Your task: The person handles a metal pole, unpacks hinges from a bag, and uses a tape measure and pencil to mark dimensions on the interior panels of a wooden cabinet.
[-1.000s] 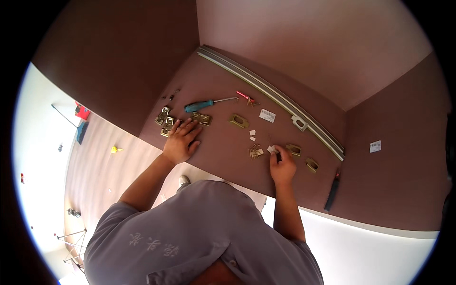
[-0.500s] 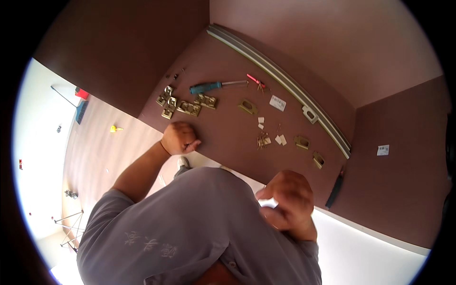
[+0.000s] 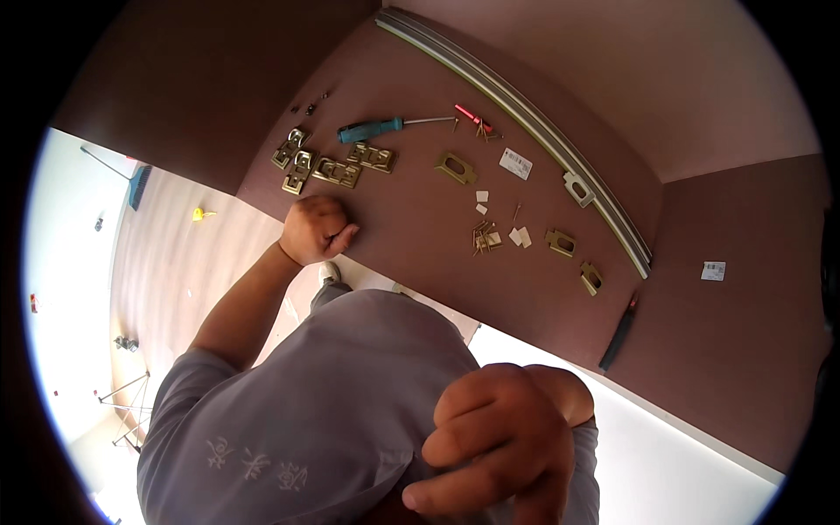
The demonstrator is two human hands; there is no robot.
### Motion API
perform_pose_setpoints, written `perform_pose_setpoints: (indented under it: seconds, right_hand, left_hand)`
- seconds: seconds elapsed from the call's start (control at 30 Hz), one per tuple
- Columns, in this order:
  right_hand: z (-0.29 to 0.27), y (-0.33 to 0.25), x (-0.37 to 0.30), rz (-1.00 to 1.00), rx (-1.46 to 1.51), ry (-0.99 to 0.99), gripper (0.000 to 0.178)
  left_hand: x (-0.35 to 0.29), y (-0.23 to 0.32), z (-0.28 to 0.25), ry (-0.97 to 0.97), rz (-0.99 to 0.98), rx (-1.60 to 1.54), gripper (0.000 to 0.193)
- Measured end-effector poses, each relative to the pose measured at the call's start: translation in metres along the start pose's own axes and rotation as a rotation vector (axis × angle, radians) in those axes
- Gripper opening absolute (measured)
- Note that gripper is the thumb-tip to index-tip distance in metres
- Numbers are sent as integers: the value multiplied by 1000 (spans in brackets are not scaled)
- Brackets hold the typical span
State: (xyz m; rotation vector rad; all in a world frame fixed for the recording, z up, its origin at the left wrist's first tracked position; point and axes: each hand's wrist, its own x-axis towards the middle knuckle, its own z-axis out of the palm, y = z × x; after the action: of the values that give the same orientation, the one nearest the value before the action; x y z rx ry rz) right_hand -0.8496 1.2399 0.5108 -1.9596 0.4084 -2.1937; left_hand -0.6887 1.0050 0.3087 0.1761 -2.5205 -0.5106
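My left hand (image 3: 316, 230) rests as a closed fist on the near edge of the brown panel (image 3: 394, 236), thumb toward the right; nothing shows in it. Just beyond it lie several brass-coloured metal fittings (image 3: 337, 171) and a teal-handled screwdriver (image 3: 369, 129). My right hand (image 3: 507, 442) is raised in front of my chest, off the panel, its fingers loosely bent and apart. No object shows in it, though its palm is hidden. Right of the middle are a pile of screws (image 3: 483, 238), small white pieces (image 3: 520, 237) and oval-slotted brass plates (image 3: 456, 167).
A long metal rail (image 3: 516, 96) runs along the panel's far side, with a slotted plate (image 3: 577, 188) against it. A red pen-like stick (image 3: 472, 117), a white label (image 3: 515, 164) and a black tool (image 3: 619, 337) lie about. Brown side walls rise around; a broom (image 3: 138, 186) stands at left.
My right hand has come up and closer to my chest, its fingers loosening from a curled pose. My left fist stays at the panel's edge. The view has shifted slightly.
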Motion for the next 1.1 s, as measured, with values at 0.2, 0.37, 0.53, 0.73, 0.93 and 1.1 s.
perform_pose_setpoints:
  seconds: [0.2, 0.37, 0.53, 0.73, 0.93, 1.1]
  right_hand:
    - [2, -1, 17, 96, -172, 1, 44]
    - [7, 0, 7, 51, -173, 77, 48]
    - [-43, -2, 5, 114, -58, -247, 40]
    - [-81, 18, -88, 855, -491, -143, 21]
    - [-79, 23, -196, 1079, -690, -115, 4]
    - [-67, 43, -193, 1030, -904, -209, 9]
  left_hand:
    - [-3, -1, 0, 23, -21, -39, 37]
    - [1, -2, -1, 2, -6, -32, 37]
    - [0, -4, 2, 19, -11, -30, 35]
    - [5, 4, -3, 40, 10, 18, 35]
    - [1, 1, -4, 54, 47, -8, 34]
    - [-9, 6, -9, 127, 62, -31, 40]
